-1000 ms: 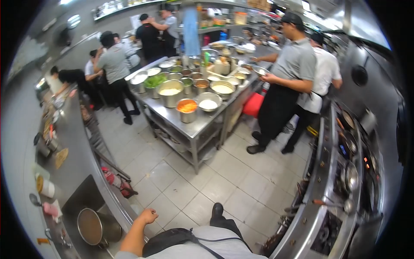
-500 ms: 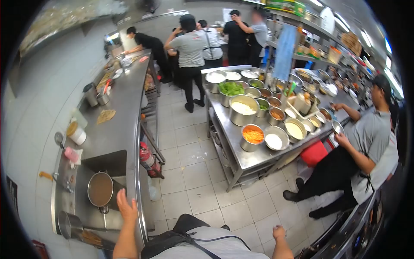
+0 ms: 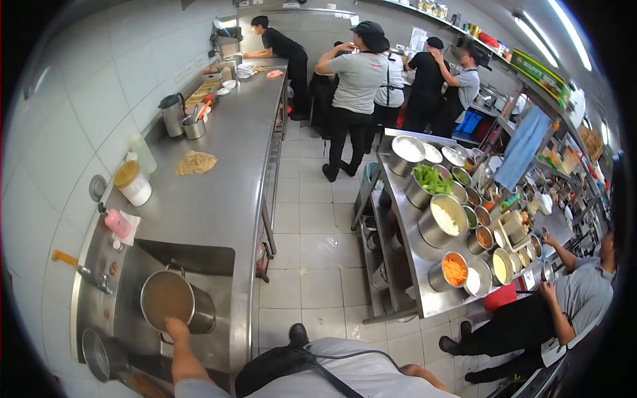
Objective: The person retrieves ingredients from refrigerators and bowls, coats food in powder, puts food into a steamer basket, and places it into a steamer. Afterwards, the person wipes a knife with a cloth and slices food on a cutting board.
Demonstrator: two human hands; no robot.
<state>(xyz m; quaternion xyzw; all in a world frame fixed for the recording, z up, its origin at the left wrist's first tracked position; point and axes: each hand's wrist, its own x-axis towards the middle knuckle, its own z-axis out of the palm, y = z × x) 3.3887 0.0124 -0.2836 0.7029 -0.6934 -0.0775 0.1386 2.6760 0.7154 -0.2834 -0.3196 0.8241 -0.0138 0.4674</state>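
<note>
Steel sink (image 3: 215, 270), pink bottle (image 3: 118, 224), faucet (image 3: 103, 284), left hand (image 3: 176, 329) at pot (image 3: 204, 308) rim, right hand (image 3: 413, 370) low, 2 grips unclear

A tall steel pot (image 3: 203, 310) stands in the lower left of the frame, seen from above, set down in the sink basin (image 3: 215, 262). It is round and deep, and it is lidless. Murky brown liquid (image 3: 164, 297) — opaque, with the bottom hidden from sight — fills the mouth to near the rim. The dull, silvery wall shows on the pot's right side. One loop handle (image 3: 176, 267) juts toward the top of the frame; the opposite edge is partly covered.
</note>
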